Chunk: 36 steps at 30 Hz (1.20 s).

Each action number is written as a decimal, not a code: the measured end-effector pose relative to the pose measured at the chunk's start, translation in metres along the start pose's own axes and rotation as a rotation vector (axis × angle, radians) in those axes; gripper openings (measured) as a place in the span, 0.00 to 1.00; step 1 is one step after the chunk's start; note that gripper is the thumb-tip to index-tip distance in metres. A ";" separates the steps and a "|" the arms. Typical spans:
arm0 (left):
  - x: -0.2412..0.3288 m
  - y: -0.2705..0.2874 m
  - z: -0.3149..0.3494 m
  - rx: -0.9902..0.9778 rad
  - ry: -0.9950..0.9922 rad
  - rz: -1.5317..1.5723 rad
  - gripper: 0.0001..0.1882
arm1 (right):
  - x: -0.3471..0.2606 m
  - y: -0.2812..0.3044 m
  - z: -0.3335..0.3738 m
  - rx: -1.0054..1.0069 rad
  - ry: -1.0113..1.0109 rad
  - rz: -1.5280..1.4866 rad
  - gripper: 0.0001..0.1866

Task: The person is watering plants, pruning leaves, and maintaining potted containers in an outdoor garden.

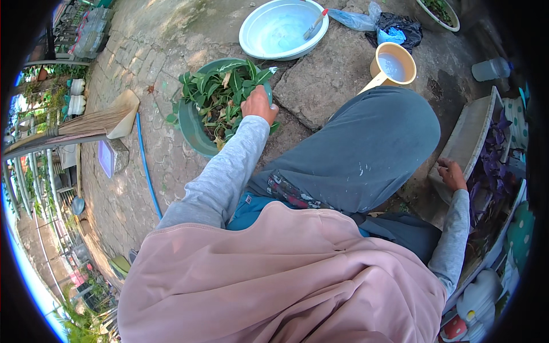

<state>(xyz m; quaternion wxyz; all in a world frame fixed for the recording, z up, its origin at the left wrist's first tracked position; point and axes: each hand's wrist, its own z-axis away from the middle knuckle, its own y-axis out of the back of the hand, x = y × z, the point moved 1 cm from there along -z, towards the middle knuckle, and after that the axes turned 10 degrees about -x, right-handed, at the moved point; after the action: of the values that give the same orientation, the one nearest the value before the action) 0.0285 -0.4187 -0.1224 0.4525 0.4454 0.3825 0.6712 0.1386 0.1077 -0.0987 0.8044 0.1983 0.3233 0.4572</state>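
Observation:
My left hand [259, 106] is closed at the right rim of a round green pot [191, 128], its thumb outside the edge and its fingertips hidden. Leafy green plants [223, 94] with pale leaf veins fill that pot, along with some dry yellowed leaves. On the far right, my right hand [452, 174] is at the near end of a long whitish trough planter [466, 134], its fingers loosely bent and apart, with nothing seen in them. Purple-leaved plants [496, 146] grow along that trough.
Ahead stand a pale blue basin [269, 28] with a red-handled brush [315, 24] across its rim and a cream dipper [376, 67] holding cloudy liquid. Black plastic bags [405, 30] lie behind. A broom [86, 123], a blue hose [144, 166] and a purple tray [106, 158] are leftward.

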 end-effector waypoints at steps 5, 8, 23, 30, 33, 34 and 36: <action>0.001 -0.002 0.007 0.008 -0.138 0.143 0.19 | 0.001 -0.003 0.003 0.010 0.012 0.005 0.19; -0.014 0.002 0.040 0.261 -0.479 0.095 0.17 | 0.002 -0.005 0.006 0.018 0.007 -0.019 0.19; -0.133 0.009 0.083 0.359 -0.069 0.540 0.09 | 0.001 -0.007 0.009 0.011 0.007 0.000 0.19; -0.156 0.000 -0.005 0.204 -0.055 0.048 0.10 | -0.002 -0.012 0.012 0.038 0.020 -0.016 0.19; -0.159 -0.005 -0.016 0.058 0.079 -0.010 0.08 | -0.001 -0.014 0.012 0.064 0.027 0.028 0.19; -0.161 -0.006 -0.017 0.052 0.073 -0.004 0.08 | -0.001 -0.014 0.013 0.083 0.032 0.041 0.19; -0.165 -0.007 -0.011 0.128 0.026 -0.011 0.11 | 0.002 -0.016 0.012 0.105 -0.011 -0.018 0.19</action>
<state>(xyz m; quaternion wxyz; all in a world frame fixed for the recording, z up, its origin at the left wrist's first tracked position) 0.0520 -0.5744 -0.1742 0.4220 0.4626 0.4329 0.6485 0.1577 0.1015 -0.1007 0.7986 0.2399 0.3443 0.4314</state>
